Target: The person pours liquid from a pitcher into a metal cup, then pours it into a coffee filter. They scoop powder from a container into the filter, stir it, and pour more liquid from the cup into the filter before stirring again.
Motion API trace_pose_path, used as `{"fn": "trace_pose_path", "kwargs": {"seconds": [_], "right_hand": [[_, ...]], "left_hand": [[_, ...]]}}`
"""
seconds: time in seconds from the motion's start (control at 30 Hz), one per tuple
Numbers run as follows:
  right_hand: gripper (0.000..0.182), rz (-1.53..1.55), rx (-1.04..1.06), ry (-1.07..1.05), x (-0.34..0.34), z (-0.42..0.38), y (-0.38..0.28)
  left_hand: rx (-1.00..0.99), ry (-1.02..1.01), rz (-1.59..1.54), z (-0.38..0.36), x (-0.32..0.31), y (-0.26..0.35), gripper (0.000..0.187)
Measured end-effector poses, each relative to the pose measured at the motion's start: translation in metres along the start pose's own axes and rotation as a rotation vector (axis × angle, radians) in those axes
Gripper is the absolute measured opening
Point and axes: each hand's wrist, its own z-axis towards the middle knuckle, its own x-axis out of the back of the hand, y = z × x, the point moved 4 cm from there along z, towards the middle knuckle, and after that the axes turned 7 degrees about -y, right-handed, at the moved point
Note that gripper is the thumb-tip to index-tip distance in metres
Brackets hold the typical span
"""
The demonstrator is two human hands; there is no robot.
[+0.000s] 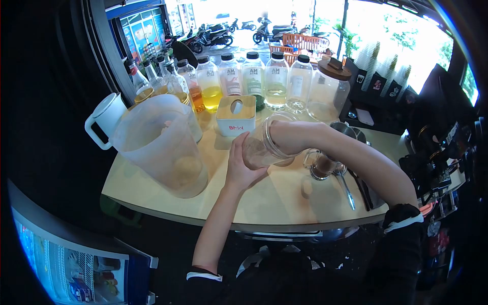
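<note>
The left hand (241, 165) grasps a clear jar (267, 145) tipped sideways above the table's (284, 203) middle, while the right hand, unseen, reaches inside it, grip unclear.

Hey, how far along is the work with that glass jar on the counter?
Done: nothing can be confirmed. In hand: the left hand holds the glass jar tipped on its side by its base, and the right hand is pushed inside through the mouth. Left: the jar is not yet set upright; the glass mug with brown liquid and the spoon lie untouched beside it.
</note>
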Motion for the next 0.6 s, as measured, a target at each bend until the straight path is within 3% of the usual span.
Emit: {"fn": "trace_pose_path", "kwargs": {"seconds": [0.3,0.6], "right_hand": [[0.014,0.021,0.235,0.112,0.021,-0.014,-0.006],[0.024,0.249,0.113,0.068,0.03,-0.026,0.0]], "left_hand": [[-0.034,0.026,-0.024,0.001,0.002,0.004,0.097],[-0.027,0.082,0.023,0.0,0.003,0.002,0.1]]}}
